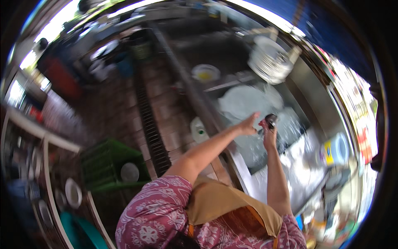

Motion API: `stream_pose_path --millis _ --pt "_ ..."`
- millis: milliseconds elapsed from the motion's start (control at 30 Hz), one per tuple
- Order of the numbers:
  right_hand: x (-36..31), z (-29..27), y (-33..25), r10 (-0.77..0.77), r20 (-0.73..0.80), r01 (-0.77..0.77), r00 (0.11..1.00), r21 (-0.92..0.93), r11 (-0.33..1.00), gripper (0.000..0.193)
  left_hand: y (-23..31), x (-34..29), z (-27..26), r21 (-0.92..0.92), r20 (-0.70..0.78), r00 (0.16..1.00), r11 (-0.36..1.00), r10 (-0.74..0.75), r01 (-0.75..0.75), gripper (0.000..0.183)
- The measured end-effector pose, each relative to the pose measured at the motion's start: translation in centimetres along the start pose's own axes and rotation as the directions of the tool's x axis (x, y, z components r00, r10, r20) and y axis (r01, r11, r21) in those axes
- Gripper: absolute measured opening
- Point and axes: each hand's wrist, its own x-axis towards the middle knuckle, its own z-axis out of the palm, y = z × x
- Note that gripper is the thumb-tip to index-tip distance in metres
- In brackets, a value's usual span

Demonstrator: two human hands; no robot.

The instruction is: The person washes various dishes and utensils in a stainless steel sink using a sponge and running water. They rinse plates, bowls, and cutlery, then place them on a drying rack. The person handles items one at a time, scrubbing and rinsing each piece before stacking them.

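Observation:
Over a steel sink [299, 108] both my hands are stretched out. My right hand [269, 135] is closed round a dark, shiny, rounded thing [271, 120], perhaps the head of a ladle; blur hides its exact kind. Something small and red shows beside it. Just left of it, my left hand [248, 125] has its fingers stretched apart, with nothing visible in them. Below the hands, water and large whitish plates [241, 101] fill the basin, along with clear, glossy shapes that I cannot make out.
A stack of white plates [269, 62] stands at the sink's far right. On the far ledge sits a white bowl [205, 73] with something yellow. A pale blue tub [338, 148] is at right. Left on the floor are a jug [199, 129], a drain grate [148, 118] and a green crate [99, 162].

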Motion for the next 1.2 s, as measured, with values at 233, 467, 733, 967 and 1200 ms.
stream_pose_path --millis 233,467,733,967,1200 --pt "-6.5 19.9 -6.8 0.101 0.548 -0.411 0.831 0.48 0.775 0.023 10.9 -15.3 -9.9 0.329 -0.619 0.785 0.91 0.007 0.252 0.079" --pt "-20.3 30.3 0.6 0.371 0.926 -0.213 0.066 -0.351 0.912 0.062 14.9 -49.2 -9.7 -0.035 -0.894 0.209 0.525 -0.397 0.851 0.046" --pt "-22.1 23.2 17.8 0.906 0.419 -0.215 0.069 -0.88 0.423 0.061 43.0 -85.7 9.5 -0.8 -0.212 -0.973 0.588 -0.087 0.122 0.044" --pt "-16.8 23.9 21.0 0.847 0.411 -0.698 0.336 -0.496 0.517 0.032 58.4 -117.0 32.7 -0.666 -0.576 -0.584 -0.743 0.572 -0.071 0.028" --pt "-17.6 17.6 7.1 0.379 0.616 -0.42 0.691 -0.084 0.903 0.047 63.8 -114.9 16.3 -0.823 -0.565 -0.726 -0.321 0.391 0.468 0.047"
